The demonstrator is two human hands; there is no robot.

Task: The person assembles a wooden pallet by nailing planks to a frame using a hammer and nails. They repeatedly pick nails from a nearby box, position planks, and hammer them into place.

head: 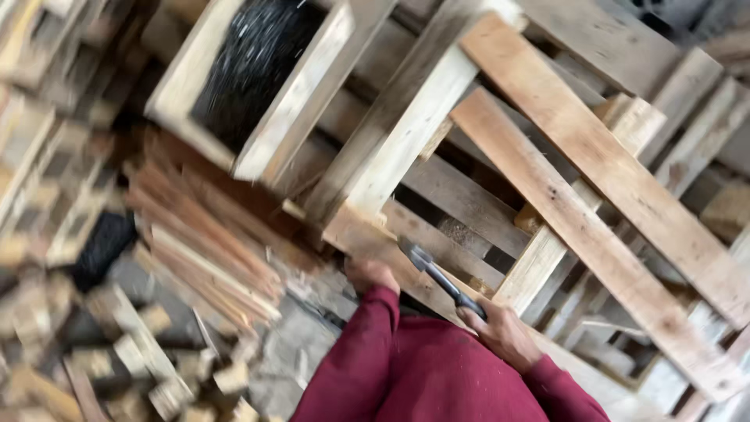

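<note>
My right hand (500,332) grips the dark handle of a hammer (434,273), whose metal head rests against the near edge of a wooden pallet (547,156). My left hand (372,273) presses on the pallet's near board (355,234), just left of the hammer head. Both arms wear dark red sleeves. The picture is blurred by motion.
A stack of loose thin boards (211,242) lies to the left. Small wood blocks and scraps (133,352) litter the floor at lower left. A wooden frame with a dark opening (258,70) leans at the top. More pallets (39,156) stand at far left.
</note>
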